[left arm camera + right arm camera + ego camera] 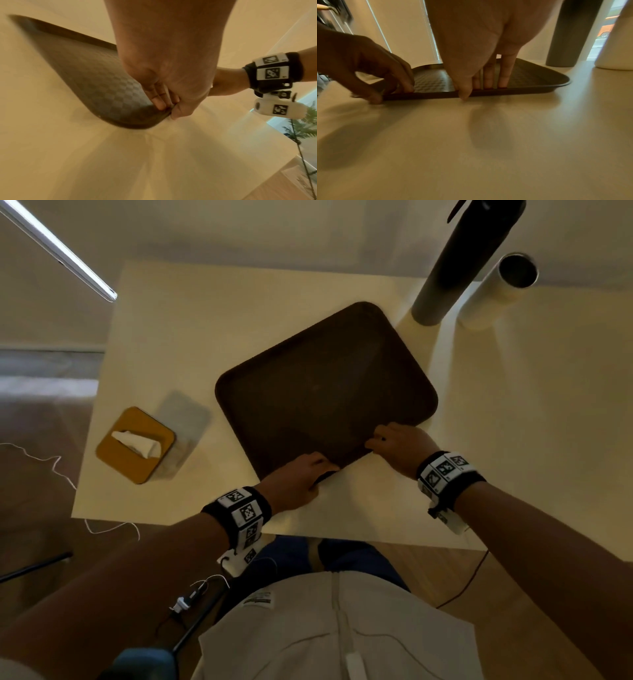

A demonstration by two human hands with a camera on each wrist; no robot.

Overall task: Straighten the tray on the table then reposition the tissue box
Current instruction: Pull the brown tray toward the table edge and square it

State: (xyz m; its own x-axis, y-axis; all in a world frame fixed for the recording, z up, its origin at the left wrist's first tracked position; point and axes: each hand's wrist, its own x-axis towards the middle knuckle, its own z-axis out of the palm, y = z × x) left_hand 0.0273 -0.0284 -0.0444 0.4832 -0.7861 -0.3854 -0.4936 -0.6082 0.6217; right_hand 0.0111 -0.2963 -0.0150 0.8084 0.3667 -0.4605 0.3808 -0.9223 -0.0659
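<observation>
The near edge of the tray point(325, 385) is pinched by both hands: the left hand point(301, 477) is clamped on the near left corner, fingers over the rim and thumb at the outer edge, and the right hand point(399, 445) is clamped on the same edge a little further right, its fingers point(503, 77) laid inside the tray and its thumb pressed against the outside. The tray is seen lying flat on the tabletop point(164, 337), turned at a clear angle to the tabletop's edges, so the straightening is judged not yet done.

The tissue box point(135, 445) is found to the left of the tray, apart from it, near the left edge of the tabletop, with a tissue standing out of its slot.

Several risks can be judged from this layout. Two tall cylinders, a dark one point(455, 268) and a white one point(493, 292), are stood just beyond the tray's far right corner; if the tray is swung about its near edge, that corner could be driven into the dark cylinder, which could be toppled. If the tray is turned the other way, its left corner could be carried toward the tissue box, which could be pushed toward the tabletop's left edge. Because both grips are set close together on one edge, little leverage is offered, and the tray could slip from the pinch or be dragged instead of turned.
</observation>
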